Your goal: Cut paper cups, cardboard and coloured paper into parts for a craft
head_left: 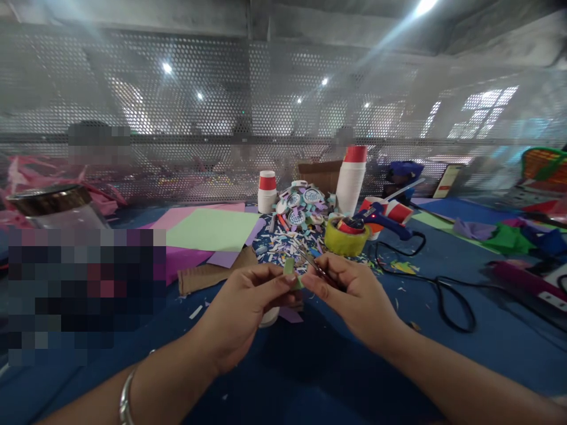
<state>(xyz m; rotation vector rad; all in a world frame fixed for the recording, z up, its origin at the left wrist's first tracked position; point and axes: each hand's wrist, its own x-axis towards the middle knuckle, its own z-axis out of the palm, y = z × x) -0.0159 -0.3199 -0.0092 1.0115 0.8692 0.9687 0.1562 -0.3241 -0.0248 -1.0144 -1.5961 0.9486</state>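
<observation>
My left hand [252, 307] pinches a small light green paper piece [289, 267] between thumb and fingertips. My right hand [354, 292] grips a small pair of scissors [319, 270], its metal blades pointing up and left. Fingers cover much of the handles. The fingertips of both hands nearly meet over the table, with a bit of green paper between them. Under my left hand, a white round thing [269, 317] and a purple paper scrap [291, 315] are partly hidden. Paper clippings [283, 243] lie scattered just beyond my hands.
Behind the clippings rises a heap of decorated paper discs [305, 200], between stacks of paper cups [267, 198] [351, 180]. A yellow tape roll [346, 239] and blue glue gun [390, 221] with a looping black cord [465, 324] sit right. Green sheets [212, 229] and corrugated cardboard [208, 278] lie left.
</observation>
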